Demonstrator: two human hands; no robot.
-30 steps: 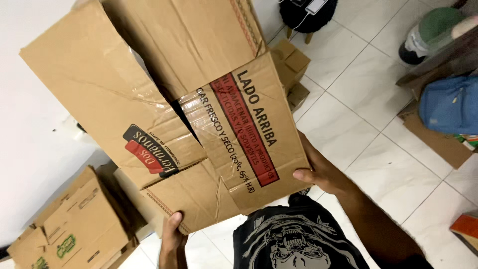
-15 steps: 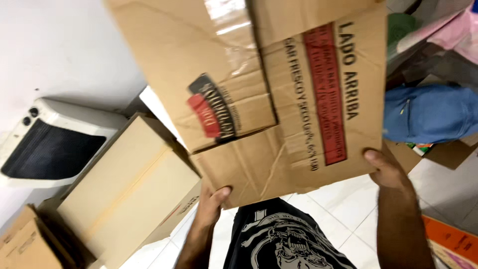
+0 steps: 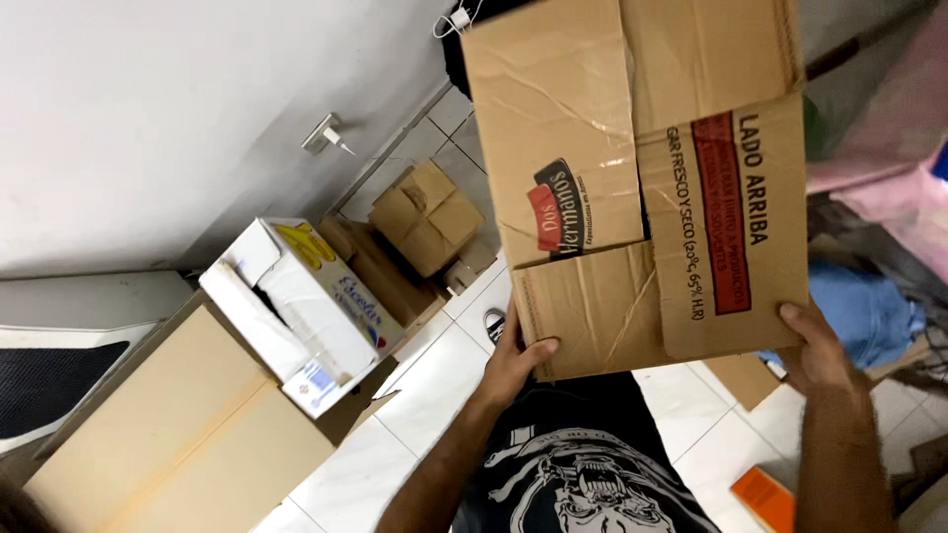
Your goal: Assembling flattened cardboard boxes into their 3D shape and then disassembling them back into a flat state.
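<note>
- The left hand (image 3: 515, 357) was curled around the lower left corner of the cardboard box (image 3: 642, 178), thumb lying across the front flap and the other fingers hidden behind it.
- The right hand (image 3: 818, 347) gripped the lower right edge of the same box, thumb pressed on the printed flap; how the rest of its fingers sat could not be seen.
- The box was held up in the air in front of the person's chest, above a black printed shirt (image 3: 583, 474), tilted, with its bottom flaps facing the camera.
- Those flaps were creased and only loosely overlapped, with a dark gap between them. Judging from that, the bottom could sag or open if anything weighed on it from inside.
- Both grips sat on corners of thin flaps rather than under the body of the box, so a flap might bend or tear and the box could slip sideways.
- The raised box blocked much of the view ahead, and a stumble looked possible on the crowded white tiled floor (image 3: 434, 385).
- To the left stood a white printed carton (image 3: 301, 306) resting on a large tan box (image 3: 178, 434), with smaller brown boxes (image 3: 425, 212) against the wall beyond.
- To the right lay blue cloth (image 3: 869, 316), pink fabric (image 3: 889, 148) and an orange item (image 3: 765, 494) near the feet.
</note>
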